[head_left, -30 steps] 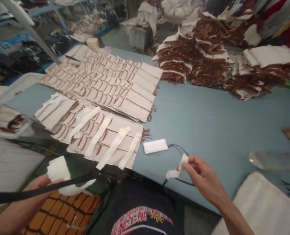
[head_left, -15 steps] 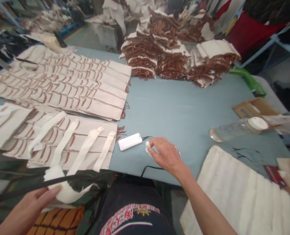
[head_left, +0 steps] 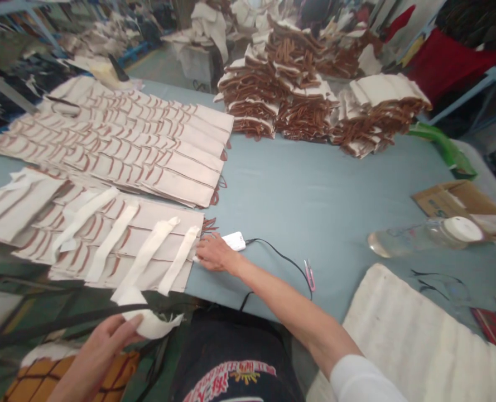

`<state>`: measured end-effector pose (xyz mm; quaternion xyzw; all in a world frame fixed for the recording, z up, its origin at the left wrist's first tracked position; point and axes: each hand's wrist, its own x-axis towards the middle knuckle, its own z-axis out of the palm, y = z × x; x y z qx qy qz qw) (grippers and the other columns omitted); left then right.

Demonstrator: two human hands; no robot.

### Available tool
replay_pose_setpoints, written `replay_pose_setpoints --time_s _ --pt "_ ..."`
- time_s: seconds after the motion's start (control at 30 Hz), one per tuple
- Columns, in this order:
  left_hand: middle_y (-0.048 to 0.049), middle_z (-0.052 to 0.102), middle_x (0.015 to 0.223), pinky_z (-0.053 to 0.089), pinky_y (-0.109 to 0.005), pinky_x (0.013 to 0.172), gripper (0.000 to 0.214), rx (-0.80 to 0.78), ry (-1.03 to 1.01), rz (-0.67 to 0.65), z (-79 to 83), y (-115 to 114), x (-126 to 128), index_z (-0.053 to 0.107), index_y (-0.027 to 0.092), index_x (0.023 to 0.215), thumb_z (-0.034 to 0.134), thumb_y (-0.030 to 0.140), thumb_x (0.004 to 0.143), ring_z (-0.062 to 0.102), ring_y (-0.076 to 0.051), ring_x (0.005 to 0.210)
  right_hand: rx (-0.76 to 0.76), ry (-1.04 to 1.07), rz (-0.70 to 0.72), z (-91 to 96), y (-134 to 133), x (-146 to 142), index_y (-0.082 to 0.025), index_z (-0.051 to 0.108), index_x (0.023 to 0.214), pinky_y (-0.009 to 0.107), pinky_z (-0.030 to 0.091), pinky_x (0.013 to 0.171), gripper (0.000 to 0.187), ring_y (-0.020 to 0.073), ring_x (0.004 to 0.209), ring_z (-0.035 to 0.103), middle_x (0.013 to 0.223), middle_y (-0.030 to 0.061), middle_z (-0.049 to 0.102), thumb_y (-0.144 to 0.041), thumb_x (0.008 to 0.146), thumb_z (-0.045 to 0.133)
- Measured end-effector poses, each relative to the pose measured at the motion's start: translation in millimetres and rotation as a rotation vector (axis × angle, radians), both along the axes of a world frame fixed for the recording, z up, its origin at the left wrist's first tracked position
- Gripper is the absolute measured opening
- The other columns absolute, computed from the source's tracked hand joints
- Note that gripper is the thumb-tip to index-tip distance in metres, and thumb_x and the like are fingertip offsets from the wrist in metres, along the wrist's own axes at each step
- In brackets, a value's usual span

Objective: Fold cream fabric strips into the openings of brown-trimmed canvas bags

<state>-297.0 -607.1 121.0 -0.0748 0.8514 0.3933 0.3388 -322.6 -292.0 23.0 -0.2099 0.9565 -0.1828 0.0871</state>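
Observation:
My left hand (head_left: 116, 330) is closed on a white fabric strip (head_left: 153, 325) below the table's front edge, its loose end curling to the right. My right hand (head_left: 217, 254) reaches across to the right edge of the front row of beige fabric pieces (head_left: 151, 273). Its fingers are pinched, and a bit of small white scrap (head_left: 195, 259) shows at their tips. Behind that hand lies a white rectangular device (head_left: 234, 241) with a black cord, partly covered. Several white strips (head_left: 178, 262) lie across the brown-edged beige pieces.
Pink-handled thread snips (head_left: 309, 274) lie beside the cord. A clear bottle (head_left: 423, 234), a cardboard box (head_left: 452, 198) and glasses (head_left: 440, 285) are at the right. Tall brown and white fabric stacks (head_left: 281, 95) stand at the back, and a padded white mat (head_left: 415, 335) lies at front right.
My right hand has moved left with the small white scrap, from right of the device to the fabric edge, uncovering the snips. My left hand has shifted slightly right with the strip.

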Motion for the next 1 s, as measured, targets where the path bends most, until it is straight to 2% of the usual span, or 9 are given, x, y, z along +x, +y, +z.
replay_pose_setpoints --time_s 0.1,0.23,0.33,0.43,0.53,0.7,0.8,0.9,1.0 --pt "-0.0082 0.089 0.097 0.063 -0.051 0.112 0.073 0.071 -0.045 0.031 -5.1 -4 -4 0.080 0.029 0.078 0.074 0.100 0.061 0.083 -0.042 0.103 0.004 -0.042 -0.010 -13.4 7 -1 -0.014 0.077 0.108 0.045 0.047 0.101 0.017 0.0310 0.122 0.062 0.129 0.0153 0.077 -0.025 0.108 0.063" --pt "-0.0082 0.088 0.097 0.056 -0.052 0.120 0.068 0.088 -0.069 -0.042 -5.9 -4 -10 0.084 0.025 0.086 0.079 0.091 0.069 0.081 -0.041 0.109 0.000 -0.088 -0.026 -17.9 24 38 -0.016 0.077 0.106 0.041 0.044 0.098 0.021 0.0273 0.110 0.064 0.119 0.0129 0.078 -0.030 0.111 0.062" --pt "-0.0100 0.087 0.098 0.064 -0.050 0.105 0.072 0.134 -0.122 -0.153 -7.5 12 -12 0.084 0.022 0.091 0.078 0.091 0.070 0.080 -0.040 0.105 0.002 -0.137 -0.093 -17.0 48 73 -0.015 0.076 0.102 0.040 0.044 0.097 0.020 0.0265 0.105 0.065 0.111 0.0115 0.077 -0.029 0.110 0.065" --pt "-0.0092 0.085 0.099 0.066 -0.042 0.090 0.070 0.193 -0.180 -0.302 -16.4 42 -17 0.082 0.021 0.101 0.083 0.085 0.073 0.079 -0.035 0.099 -0.015 -0.182 -0.190 -14.3 63 97 -0.013 0.075 0.100 0.039 0.044 0.095 0.022 0.0268 0.104 0.067 0.107 0.0130 0.077 -0.026 0.111 0.062" --pt "-0.0069 0.081 0.090 0.064 -0.039 0.081 0.065 0.219 -0.185 -0.439 -37.4 78 -28 0.078 0.020 0.097 0.084 0.081 0.076 0.076 -0.029 0.087 -0.097 -0.197 -0.236 -9.0 55 107 -0.015 0.076 0.107 0.036 0.044 0.094 0.023 0.0249 0.107 0.068 0.113 0.0134 0.079 -0.029 0.114 0.059" --pt "-0.0010 0.072 0.087 0.062 -0.035 0.076 0.043 0.146 -0.105 -0.648 -84.9 130 -56 0.071 0.016 0.097 0.072 0.059 0.103 0.070 -0.018 0.077 -0.240 -0.210 -0.277 -1.7 21 121 -0.022 0.075 0.117 0.027 0.045 0.080 0.016 0.0192 0.097 0.072 0.108 0.0024 0.082 -0.033 0.113 0.064" --pt "-0.0006 0.070 0.090 0.062 -0.035 0.077 0.034 0.049 -0.001 -0.739 -106.7 152 -74 0.070 0.016 0.096 0.074 0.048 0.105 0.069 -0.018 0.080 -0.257 -0.190 -0.310 -0.9 13 141 -0.020 0.074 0.114 0.029 0.046 0.079 0.017 0.0210 0.097 0.073 0.107 0.0052 0.081 -0.031 0.114 0.061" --pt "-0.0018 0.071 0.094 0.062 -0.037 0.080 0.032 -0.064 0.104 -0.791 -120.8 170 -92 0.071 0.016 0.099 0.076 0.047 0.104 0.069 -0.019 0.084 -0.270 -0.154 -0.302 -1.0 8 153 -0.019 0.071 0.116 0.031 0.050 0.088 0.013 0.0223 0.109 0.073 0.122 0.0087 0.079 -0.029 0.114 0.062" --pt "-0.0029 0.073 0.097 0.063 -0.038 0.082 0.034 -0.150 0.161 -0.837 -128.9 183 -104 0.072 0.016 0.101 0.076 0.049 0.103 0.071 -0.020 0.087 -0.273 -0.130 -0.281 -2.7 -2 146 -0.021 0.069 0.118 0.033 0.055 0.094 0.012 0.0226 0.120 0.071 0.142 0.0101 0.073 -0.029 0.114 0.061"
